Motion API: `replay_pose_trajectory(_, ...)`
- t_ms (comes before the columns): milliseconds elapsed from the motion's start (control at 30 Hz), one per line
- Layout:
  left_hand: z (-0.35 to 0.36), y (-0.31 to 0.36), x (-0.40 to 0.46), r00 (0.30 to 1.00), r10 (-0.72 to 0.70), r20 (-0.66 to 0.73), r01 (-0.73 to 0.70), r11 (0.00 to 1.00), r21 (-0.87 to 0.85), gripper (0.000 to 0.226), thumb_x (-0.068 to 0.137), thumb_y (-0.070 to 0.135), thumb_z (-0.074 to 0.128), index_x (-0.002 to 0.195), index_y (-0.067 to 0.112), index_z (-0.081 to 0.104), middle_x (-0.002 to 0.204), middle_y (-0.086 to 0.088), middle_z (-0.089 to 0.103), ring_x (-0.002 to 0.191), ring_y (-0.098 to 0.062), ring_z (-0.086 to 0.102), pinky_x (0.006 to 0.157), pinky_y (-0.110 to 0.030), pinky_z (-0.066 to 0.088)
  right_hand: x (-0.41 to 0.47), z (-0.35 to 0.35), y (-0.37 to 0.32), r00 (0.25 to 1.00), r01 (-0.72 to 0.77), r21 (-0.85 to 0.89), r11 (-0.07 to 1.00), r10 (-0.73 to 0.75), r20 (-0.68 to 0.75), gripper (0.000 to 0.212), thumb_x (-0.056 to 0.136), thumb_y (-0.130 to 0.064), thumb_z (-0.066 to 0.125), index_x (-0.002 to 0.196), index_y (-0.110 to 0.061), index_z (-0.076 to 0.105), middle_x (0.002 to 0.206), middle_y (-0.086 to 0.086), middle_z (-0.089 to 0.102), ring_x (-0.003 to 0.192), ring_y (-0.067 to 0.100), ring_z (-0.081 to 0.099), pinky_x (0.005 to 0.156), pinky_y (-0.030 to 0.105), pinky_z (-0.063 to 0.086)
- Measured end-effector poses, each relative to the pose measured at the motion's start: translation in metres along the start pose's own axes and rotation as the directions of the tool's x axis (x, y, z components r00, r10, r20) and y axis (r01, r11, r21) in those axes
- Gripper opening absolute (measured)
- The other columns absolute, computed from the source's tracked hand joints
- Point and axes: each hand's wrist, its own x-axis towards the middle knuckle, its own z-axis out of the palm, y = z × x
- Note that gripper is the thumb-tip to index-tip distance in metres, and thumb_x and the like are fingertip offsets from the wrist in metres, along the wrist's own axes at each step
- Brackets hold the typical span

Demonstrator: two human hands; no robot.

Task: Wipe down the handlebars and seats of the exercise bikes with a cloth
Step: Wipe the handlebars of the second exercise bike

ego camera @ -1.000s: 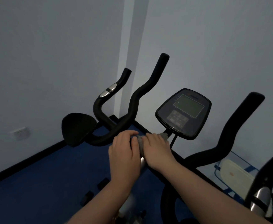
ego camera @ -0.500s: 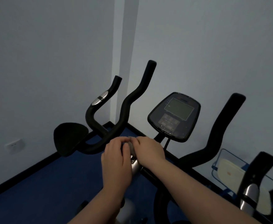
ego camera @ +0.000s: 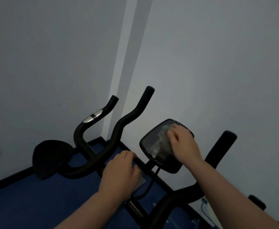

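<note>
Right hand (ego camera: 184,146) presses a blurred cloth (ego camera: 162,142) against the tilted screen (ego camera: 149,146); left hand (ego camera: 120,176) grips the handlebars (ego camera: 119,134), fingers curled.

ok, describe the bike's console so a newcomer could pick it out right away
Start at the wall corner and drop to the black handlebars in front of it. Just right of their centre, on a short stalk, sits the console: a flat, rounded-square black panel tilted toward the viewer. Unlike the tubular bars and the seat at left, it is glossy, and the right hand presses a pale cloth on it.
</note>
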Motion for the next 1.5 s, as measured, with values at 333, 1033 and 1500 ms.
replay_pose_trajectory(333,0.007,-0.006,-0.001,0.995,0.082,-0.065,-0.079,0.996,0.046,0.015,0.095,0.031,0.046,0.102,0.026,0.059,0.1,0.013,0.058,0.09,-0.007,0.051,0.082,-0.025,0.04,0.011,0.022,0.032,0.785,0.428,-0.521,0.739,-0.018,0.619,0.072,0.093,-0.065,0.005,0.144,-0.029,-0.03,0.156,-0.001,-0.032,0.146,0.021,-0.025,0.118,0.045,-0.009)
replay_pose_trajectory(1033,0.001,-0.004,-0.005,0.997,0.071,0.005,-0.071,0.996,0.047,0.018,0.095,0.035,0.046,0.104,0.03,0.06,0.097,0.017,0.059,0.092,-0.005,0.053,0.082,-0.024,0.037,-0.025,0.023,0.023,0.813,0.25,-0.636,0.73,0.199,0.548,0.083,0.097,-0.064,0.017,0.144,-0.017,-0.033,0.153,0.008,-0.036,0.144,0.027,-0.028,0.117,0.045,-0.015)
replay_pose_trajectory(1500,-0.001,0.0,-0.002,0.998,0.055,-0.016,-0.054,0.998,0.038,0.017,0.096,0.035,0.043,0.1,0.03,0.058,0.095,0.017,0.058,0.087,-0.002,0.052,0.082,-0.022,0.038,0.05,0.062,0.019,0.973,-0.21,-0.428,0.879,0.232,-0.001,0.073,0.1,-0.054,0.01,0.153,-0.008,-0.011,0.16,0.018,-0.014,0.148,0.031,-0.014,0.119,0.044,-0.011)
